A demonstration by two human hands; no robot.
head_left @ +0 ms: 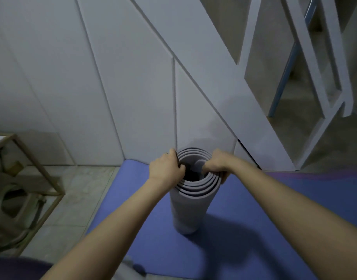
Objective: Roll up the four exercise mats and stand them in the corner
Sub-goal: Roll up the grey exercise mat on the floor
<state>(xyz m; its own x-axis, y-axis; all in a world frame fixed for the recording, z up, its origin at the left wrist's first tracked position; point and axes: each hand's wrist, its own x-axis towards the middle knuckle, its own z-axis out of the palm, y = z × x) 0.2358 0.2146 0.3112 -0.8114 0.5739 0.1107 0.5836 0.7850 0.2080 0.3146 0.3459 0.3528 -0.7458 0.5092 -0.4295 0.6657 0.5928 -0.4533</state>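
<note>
A: Count on mats?

B: We see three. One rolled grey-lilac foam exercise mat, one flat blue foam mat and one flat purple mat, of which only a strip shows at the right edge.

A: Orientation of the roll?

B: Long axis is vertical. The open spiral end points up at the camera, with about five layers visible at the rim. The lower end sits on the blue mat. We can't judge a slight lean through the wide-angle lens.

A: Location?

B: It stands towards the blue mat's far end, near the white panelled wall and just beside the foot of the slanted white board. We can't tell whether it touches either one.

A: Hands?

B: Two, both on the top rim. The left hand grips the left side, with its fingers curled over the edge into the core. The right hand grips the right side, fingers hooked inside the layers and thumb outside. Both are grasping the roll.

A: Anything else?

B: One light wooden open frame stands on the pale tiled floor at left, well apart from the roll.
</note>
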